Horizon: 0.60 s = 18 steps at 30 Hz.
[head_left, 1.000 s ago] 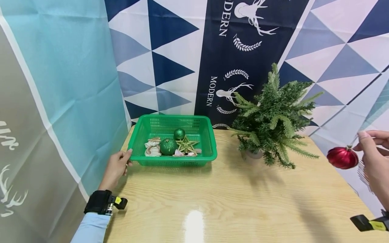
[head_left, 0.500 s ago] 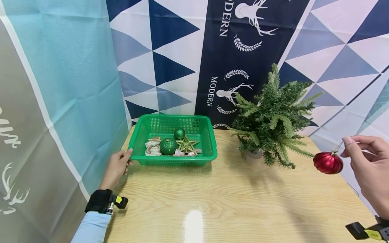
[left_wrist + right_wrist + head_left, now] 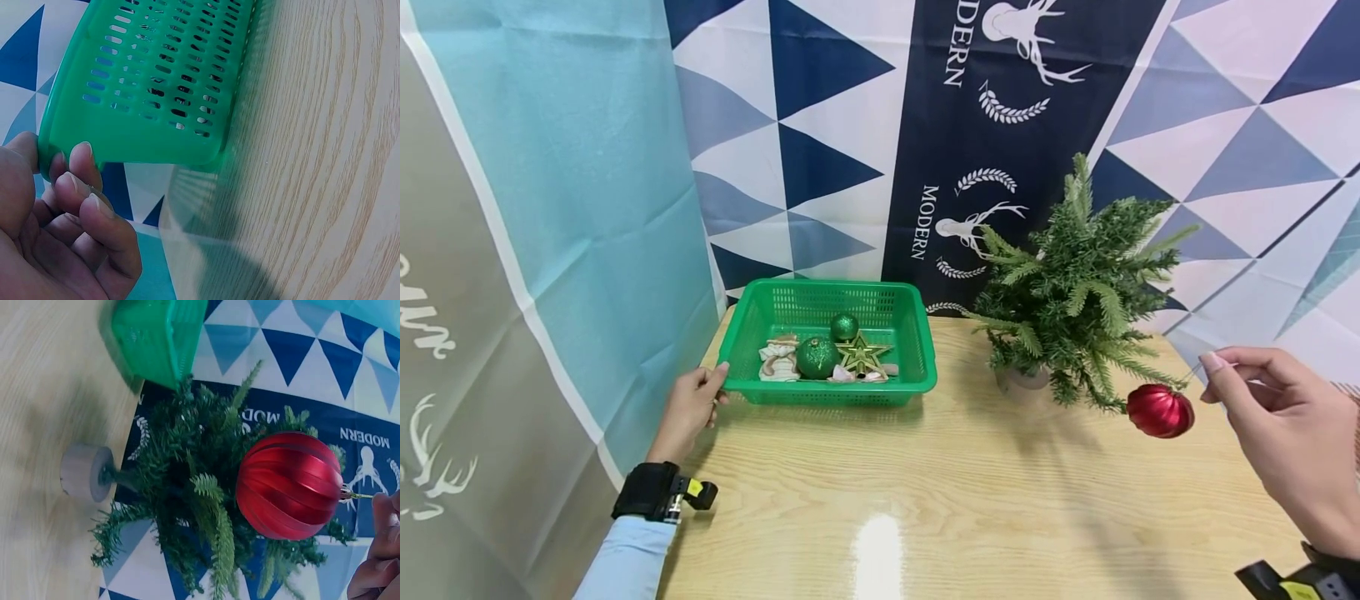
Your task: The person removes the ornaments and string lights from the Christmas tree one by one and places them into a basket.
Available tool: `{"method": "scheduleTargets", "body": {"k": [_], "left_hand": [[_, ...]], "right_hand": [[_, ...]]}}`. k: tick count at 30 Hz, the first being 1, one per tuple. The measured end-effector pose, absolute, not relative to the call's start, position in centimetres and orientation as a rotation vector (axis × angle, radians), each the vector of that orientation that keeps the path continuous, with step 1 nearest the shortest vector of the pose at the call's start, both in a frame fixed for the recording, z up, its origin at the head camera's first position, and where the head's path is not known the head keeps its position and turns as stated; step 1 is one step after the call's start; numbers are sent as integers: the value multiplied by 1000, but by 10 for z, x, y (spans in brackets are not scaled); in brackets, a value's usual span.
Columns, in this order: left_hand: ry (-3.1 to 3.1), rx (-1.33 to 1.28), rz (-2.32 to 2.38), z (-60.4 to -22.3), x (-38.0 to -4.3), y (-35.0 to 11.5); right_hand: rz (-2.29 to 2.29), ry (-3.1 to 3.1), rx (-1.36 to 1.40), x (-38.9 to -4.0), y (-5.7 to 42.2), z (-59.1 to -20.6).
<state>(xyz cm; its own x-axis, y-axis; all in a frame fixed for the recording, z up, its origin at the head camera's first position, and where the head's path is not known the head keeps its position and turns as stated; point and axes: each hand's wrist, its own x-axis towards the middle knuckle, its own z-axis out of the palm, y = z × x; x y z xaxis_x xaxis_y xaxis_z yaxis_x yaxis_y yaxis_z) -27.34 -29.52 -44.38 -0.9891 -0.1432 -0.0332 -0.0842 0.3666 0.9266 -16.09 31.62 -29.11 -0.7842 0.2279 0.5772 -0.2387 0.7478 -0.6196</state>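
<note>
My left hand (image 3: 691, 410) grips the near left corner of a green plastic basket (image 3: 827, 388), thumb over the rim and fingers beneath it in the left wrist view. From the thumb and fingertip of my right hand (image 3: 1288, 425) hangs a shiny red ribbed Christmas ball (image 3: 1161, 410), pinched by its thin string. The ball is in front of and right of a small artificial Christmas tree (image 3: 1075, 292), overlapping its lower branches in the head view. Inside the basket lie a large green glitter ball (image 3: 817, 357), a smaller green ball (image 3: 844, 327) and a gold star (image 3: 862, 356).
Pale and pink ornaments (image 3: 778, 362) also lie in the basket. The tree stands in a round pale base (image 3: 1024, 378) on the wooden table (image 3: 880, 467). Patterned cloth (image 3: 827, 142) hangs behind the table, and a turquoise cloth (image 3: 587, 167) hangs along the left.
My right hand has moved left with the red ball, bringing it from the table's right edge closer to the tree. My left hand has stayed at the basket corner.
</note>
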Motion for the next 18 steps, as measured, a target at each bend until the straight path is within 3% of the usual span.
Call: {"method": "scheduleTargets", "body": {"k": [18], "left_hand": [[-2578,218,-1712,-440,-272,-293]], "right_hand": [[918,-2349,168,-153,292,-301]]}}
